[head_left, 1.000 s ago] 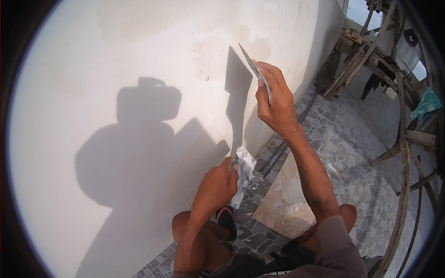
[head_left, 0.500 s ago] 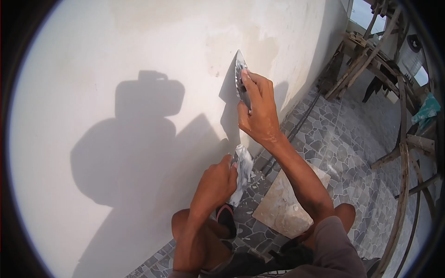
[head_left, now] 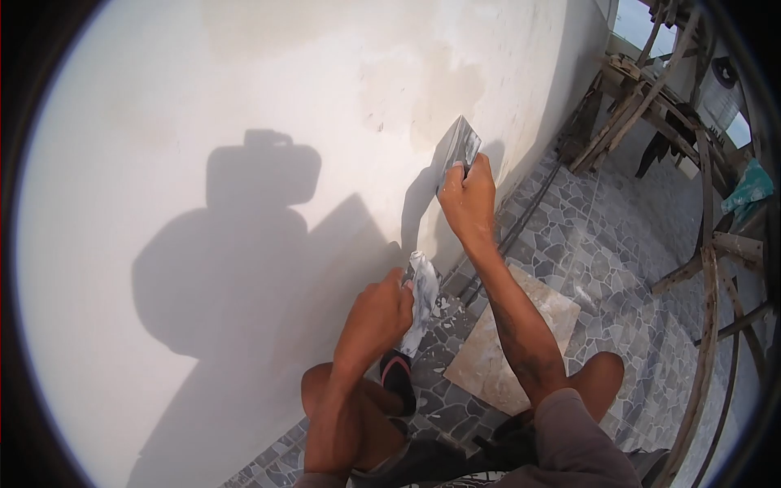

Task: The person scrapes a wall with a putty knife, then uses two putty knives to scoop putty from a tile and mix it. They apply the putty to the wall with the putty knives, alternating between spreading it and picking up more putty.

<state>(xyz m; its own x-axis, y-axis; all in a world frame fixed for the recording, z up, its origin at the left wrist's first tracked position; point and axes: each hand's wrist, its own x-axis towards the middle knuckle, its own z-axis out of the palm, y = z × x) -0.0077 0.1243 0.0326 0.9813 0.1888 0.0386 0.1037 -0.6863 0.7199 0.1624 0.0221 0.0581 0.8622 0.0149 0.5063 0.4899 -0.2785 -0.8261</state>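
Note:
My right hand (head_left: 470,199) is closed round the handle of a steel trowel (head_left: 460,148), its corner pointing up and its blade close against the white wall (head_left: 342,98). Lower down, my left hand (head_left: 374,319) grips a second trowel (head_left: 421,302), whose blade is coated with white putty. A damp-looking beige patch (head_left: 447,85) marks the wall just above the right trowel. Shadows of my head and arms fall across the wall on the left.
Below my right forearm, a beige tile (head_left: 480,358) with white smears lies on the stone-patterned floor (head_left: 602,268). Wooden scaffolding (head_left: 706,285) stands on the right, with a teal cloth or bag (head_left: 748,189) on it. My sandalled foot (head_left: 397,381) is near the wall base.
My right hand has moved down and slightly right, and its trowel has turned to show more of the blade face. My left hand has barely shifted.

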